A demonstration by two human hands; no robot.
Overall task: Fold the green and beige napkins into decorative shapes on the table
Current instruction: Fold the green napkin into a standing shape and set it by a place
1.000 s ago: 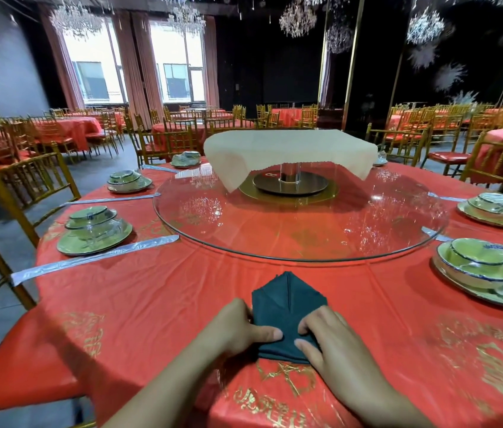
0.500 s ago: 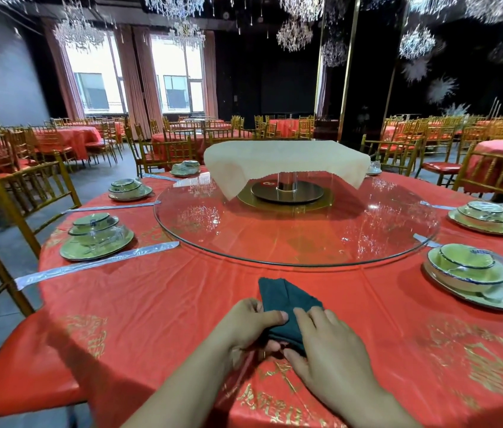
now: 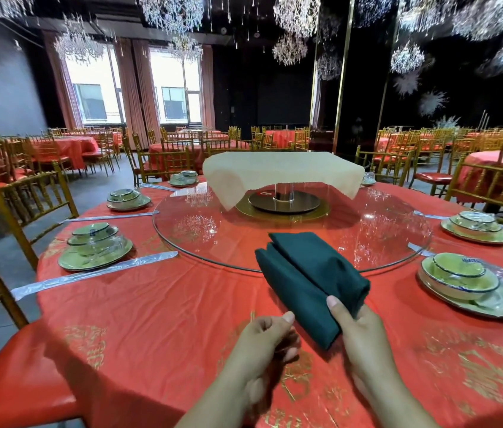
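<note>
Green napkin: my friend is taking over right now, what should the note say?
Right hand: holds the green napkin by its near end, lifted and tilted.
Left hand: loosely curled beside it; whether it touches the cloth is unclear.
Beige napkin: draped over the stand on the glass turntable, unfolded.
Done: green one partly folded.
Left: finish green, then fold beige.

My green napkin [image 3: 312, 279] is matt woven cloth; the red cover on the surface [image 3: 157, 310] looks thin, wrinkled, faintly shiny; the turntable [image 3: 383, 230] is glossy clear glass.
</note>
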